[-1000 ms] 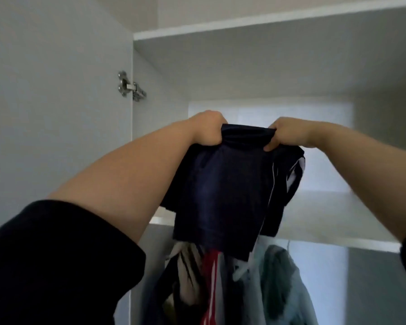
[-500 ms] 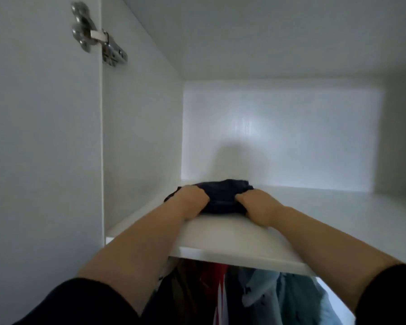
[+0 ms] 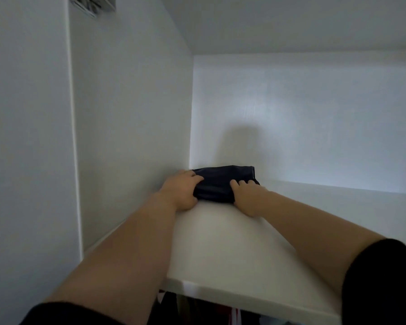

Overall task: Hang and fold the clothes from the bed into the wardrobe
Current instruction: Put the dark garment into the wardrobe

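Note:
A folded dark navy garment (image 3: 223, 184) lies on the white wardrobe shelf (image 3: 232, 249), close to the back left corner. My left hand (image 3: 182, 191) grips its left end, fingers over the top and thumb at the front. On the right end, my right hand (image 3: 246, 198) holds the garment the same way, fingertips curled on top of the fabric. Both forearms stretch out over the shelf, with black sleeves at the bottom of the view.
The wardrobe's left side wall (image 3: 131, 113) stands right beside the garment and the back panel (image 3: 314, 118) just behind it. Bare shelf runs off to the right. Hanging clothes (image 3: 223, 311) show below the shelf's front edge. A door hinge (image 3: 92, 4) is at the top left.
The garment went from hanging in both hands in front of the wardrobe to lying on the shelf. Both hands have since pushed it farther back toward the left corner.

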A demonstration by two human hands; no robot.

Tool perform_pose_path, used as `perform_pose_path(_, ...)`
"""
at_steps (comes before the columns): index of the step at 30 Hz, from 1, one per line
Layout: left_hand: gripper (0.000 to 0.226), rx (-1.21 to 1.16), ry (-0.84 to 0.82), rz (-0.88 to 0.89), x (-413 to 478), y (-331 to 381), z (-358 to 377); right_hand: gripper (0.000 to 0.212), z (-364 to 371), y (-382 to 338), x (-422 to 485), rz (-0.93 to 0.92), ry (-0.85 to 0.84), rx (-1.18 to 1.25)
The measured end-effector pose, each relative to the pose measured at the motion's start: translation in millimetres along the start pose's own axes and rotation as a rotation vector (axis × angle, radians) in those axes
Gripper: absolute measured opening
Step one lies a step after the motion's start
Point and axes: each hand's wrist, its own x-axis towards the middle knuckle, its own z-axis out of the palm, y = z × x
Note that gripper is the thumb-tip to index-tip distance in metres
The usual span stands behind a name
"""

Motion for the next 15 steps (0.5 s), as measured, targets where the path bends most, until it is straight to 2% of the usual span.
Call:
perform_pose_path(2, 0.058, -0.014, -0.028, -0.019, 0.7, -2.1, 5.1, 0.042, 2.3, -5.2, 14.5, 0.012, 0.052, 0.065)
perform_pose_path(7, 0.056, -0.129, -0.242, -0.085, 1.6, -3.3, 19.2, 0.042, 8.5, -5.4, 36.3, 0.023, 0.054, 0.091)
perform_pose_path(12, 0.056, -0.209, -0.267, -0.105, 1.2, 4.0, 19.0, 0.051, 9.0, 2.5, 33.1, -0.002, 0.088, 0.100)
perform_pose_path(15, 0.057, -0.195, -0.290, -0.116, -5.5, 10.1, 15.9, 0.055, 4.9, 2.7, 17.7, -0.015, 0.051, 0.003)
